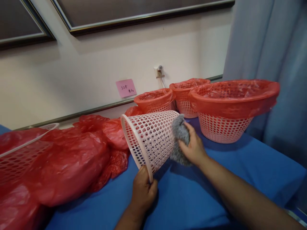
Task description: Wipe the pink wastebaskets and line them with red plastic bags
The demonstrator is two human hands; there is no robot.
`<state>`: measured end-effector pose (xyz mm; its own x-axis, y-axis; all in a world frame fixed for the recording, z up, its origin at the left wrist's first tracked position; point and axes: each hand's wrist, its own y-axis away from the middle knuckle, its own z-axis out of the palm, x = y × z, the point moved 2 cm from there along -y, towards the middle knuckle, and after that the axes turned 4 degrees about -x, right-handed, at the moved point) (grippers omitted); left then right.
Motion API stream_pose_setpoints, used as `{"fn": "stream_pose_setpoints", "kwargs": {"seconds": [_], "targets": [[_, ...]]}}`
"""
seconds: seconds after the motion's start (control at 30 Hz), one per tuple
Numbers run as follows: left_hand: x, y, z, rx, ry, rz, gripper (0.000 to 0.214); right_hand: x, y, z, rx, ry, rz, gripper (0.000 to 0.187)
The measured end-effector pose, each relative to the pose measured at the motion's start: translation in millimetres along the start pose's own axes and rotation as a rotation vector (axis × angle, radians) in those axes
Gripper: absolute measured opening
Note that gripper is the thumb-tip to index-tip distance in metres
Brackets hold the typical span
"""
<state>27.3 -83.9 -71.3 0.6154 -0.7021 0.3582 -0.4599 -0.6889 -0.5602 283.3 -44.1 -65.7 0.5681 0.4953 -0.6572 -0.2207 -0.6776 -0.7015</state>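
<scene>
A pale pink perforated plastic wastebasket (155,134) is tipped on its side above the blue cloth, its mouth facing left. My left hand (143,188) grips the lower part of its rim, thumb on one side and fingers on the other. Bunched in my right hand (194,145) is a fuzzy grey cloth (180,135), pressed against the basket's base end at the right. The cloth covers part of that base, and its loose end hangs below my fingers.
Three baskets lined with red bags stand behind: a small one (160,108), another (188,105) and a large one (225,127). Red plastic bags (72,159) heap at left beside another basket (21,158). Blue cloth (187,198) covers the table. A pink note (126,88) and socket (159,72) are on the wall.
</scene>
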Motion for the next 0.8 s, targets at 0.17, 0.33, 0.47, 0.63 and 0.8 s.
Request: {"fn": "stream_pose_setpoints", "kwargs": {"seconds": [0.17,0.33,0.47,0.63,0.8], "targets": [[4,1,7.4,-0.077,0.052,0.035,0.032,-70,45,8,-0.286,-0.130,-0.683,0.067],[-3,1,9.5,-0.098,-0.019,0.012,0.052,-29,18,1,-0.051,-0.011,-0.221,0.059],[-10,1,11.8,-0.134,-0.029,-0.003,0.051,39,-20,-9,0.114,-0.055,0.377,0.050],[-16,2,14.0,-0.152,-0.074,-0.039,0.054,51,-25,-6,0.076,-0.253,0.500,0.053],[-10,-2,16.2,-0.179,-0.088,-0.004,0.057,-30,12,0,-0.156,-0.132,-0.263,0.062]]}}
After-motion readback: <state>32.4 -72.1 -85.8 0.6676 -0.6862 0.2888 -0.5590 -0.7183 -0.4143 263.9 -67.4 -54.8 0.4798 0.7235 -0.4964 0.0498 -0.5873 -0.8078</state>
